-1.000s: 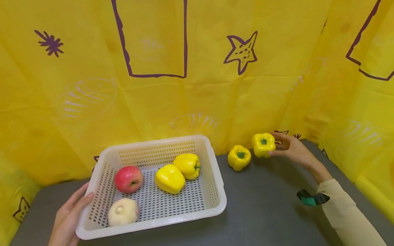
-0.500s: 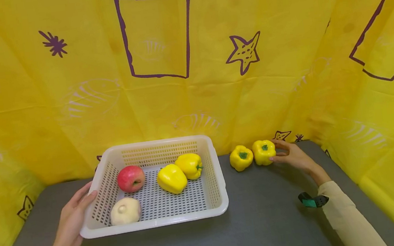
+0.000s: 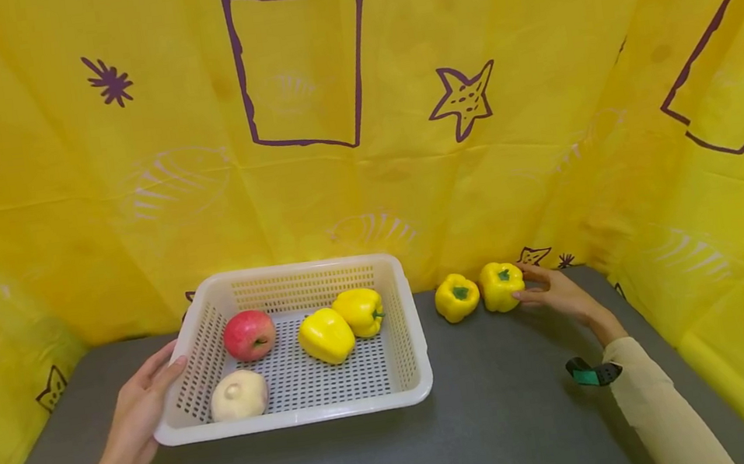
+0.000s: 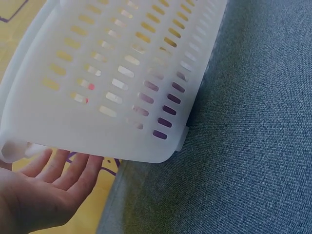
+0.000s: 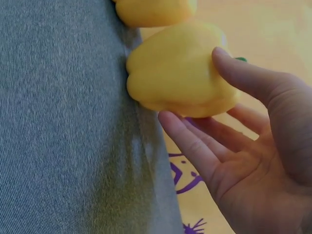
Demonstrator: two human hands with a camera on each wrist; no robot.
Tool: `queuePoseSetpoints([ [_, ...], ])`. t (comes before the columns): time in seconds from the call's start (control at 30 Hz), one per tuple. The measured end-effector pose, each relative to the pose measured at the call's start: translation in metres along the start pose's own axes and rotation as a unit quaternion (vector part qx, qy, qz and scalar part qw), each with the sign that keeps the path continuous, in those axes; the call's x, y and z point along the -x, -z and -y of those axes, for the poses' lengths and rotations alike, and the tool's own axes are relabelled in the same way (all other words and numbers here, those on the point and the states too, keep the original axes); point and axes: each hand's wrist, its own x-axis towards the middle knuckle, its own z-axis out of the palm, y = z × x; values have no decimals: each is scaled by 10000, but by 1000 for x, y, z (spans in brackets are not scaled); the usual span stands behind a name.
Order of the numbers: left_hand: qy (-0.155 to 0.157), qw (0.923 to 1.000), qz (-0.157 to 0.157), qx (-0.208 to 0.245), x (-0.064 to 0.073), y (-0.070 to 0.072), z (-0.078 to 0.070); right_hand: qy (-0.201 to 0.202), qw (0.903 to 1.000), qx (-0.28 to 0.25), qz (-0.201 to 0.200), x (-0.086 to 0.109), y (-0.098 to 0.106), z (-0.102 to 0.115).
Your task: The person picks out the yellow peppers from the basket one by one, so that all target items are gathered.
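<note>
A white perforated plastic basket point(image 3: 298, 420) sits on the left half of the table. My left hand point(image 3: 138, 412) holds its left rim, thumb over the top; in the left wrist view the fingers point(image 4: 80, 178) reach behind the end wall. Inside are a red apple point(image 3: 249, 335), a round cream-coloured vegetable with a knob point(image 3: 239, 395) and two yellow bell peppers point(image 3: 326, 337). To the basket's right, another yellow bell pepper point(image 3: 457, 298) stands stem up. Close beside it is a similar pepper point(image 5: 180, 73), which my right hand point(image 3: 557, 295) grips between thumb and fingers, low at the tabletop.
The grey cloth-covered table point(image 3: 493, 404) ends at a yellow printed curtain point(image 3: 310, 193), which rises right behind the basket and peppers and wraps both sides. A black and green strap point(image 3: 594, 373) is on the right wrist.
My right hand has lowered its bell pepper from above the table to beside the standing one. The left hand keeps its hold on the basket. The head view has shifted slightly.
</note>
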Motion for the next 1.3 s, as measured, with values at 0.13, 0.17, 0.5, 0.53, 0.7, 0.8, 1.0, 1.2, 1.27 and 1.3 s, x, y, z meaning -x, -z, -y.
queuePoseSetpoints([
  [0.13, 76, 9999, -35, -68, 0, -1, 1, 39, 10000, 62, 63, -1, 2, -2],
  [0.17, 95, 9999, -51, -63, 0, -1, 1, 73, 9999, 76, 83, -1, 2, -3],
  [0.5, 85, 9999, -67, -5, 1, -2, -1, 181, 9997, 132, -46, 0, 3, -8],
  [0.53, 84, 9999, -67, 8, 1, -2, -1, 212, 9997, 140, -50, 0, 3, -8],
  [0.7, 67, 9999, -62, 89, 0, -3, -1, 211, 9995, 176, -137, -2, 3, -9],
  [0.8, 59, 9999, -69, 80, 0, -3, 0, 143, 9992, 349, -150, -2, 5, -10],
  [1.0, 25, 9998, -91, 155, -1, -3, 1, 121, 9981, 554, -241, 2, 10, -1],
  [1.2, 106, 9998, -153, -22, 0, -3, 1, 279, 9960, 783, -340, 5, 16, 18],
  [1.27, 121, 9997, -178, -129, 0, -3, 1, 317, 9945, 902, -431, 6, 17, 26],
  [1.3, 134, 9996, -188, -143, 0, -3, 1, 349, 9938, 946, -470, 6, 17, 29],
])
